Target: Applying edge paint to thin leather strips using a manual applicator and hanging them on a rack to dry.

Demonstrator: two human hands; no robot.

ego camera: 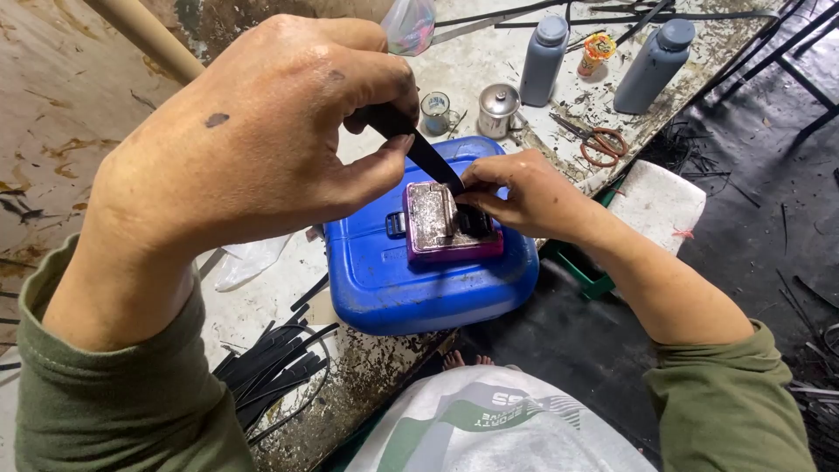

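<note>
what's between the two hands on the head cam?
A black strip spans the gap: the left hand pinches its upper end, the right hand presses its lower end onto the purple block atop the blue container.

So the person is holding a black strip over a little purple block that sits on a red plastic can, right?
Not quite: the can is blue, not red. The head view shows the left hand and right hand holding the black strip over the little purple block, which sits on a blue plastic can.
</note>
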